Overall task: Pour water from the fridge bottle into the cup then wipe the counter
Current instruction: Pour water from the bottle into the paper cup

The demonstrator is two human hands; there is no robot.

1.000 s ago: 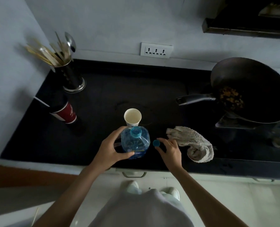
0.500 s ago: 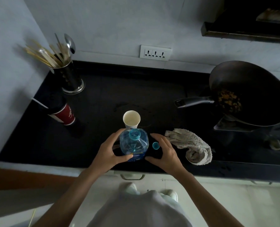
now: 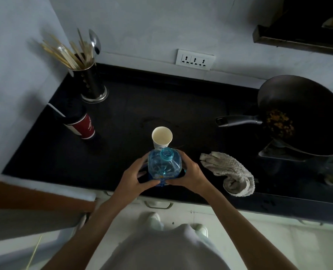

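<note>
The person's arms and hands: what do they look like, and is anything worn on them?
Both forearms are bare up to the frame edge; no sleeves show. The left hand and right hand wear no gloves, and no rings, watch or bracelets can be seen in this dim light.

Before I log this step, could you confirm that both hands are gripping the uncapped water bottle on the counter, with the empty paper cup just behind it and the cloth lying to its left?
One detail is wrong: the cloth lies to the right of the water bottle, not its left, as the head view shows. The rest holds: the left hand and right hand grip the uncapped bottle, and the paper cup stands just behind it, empty.
</note>
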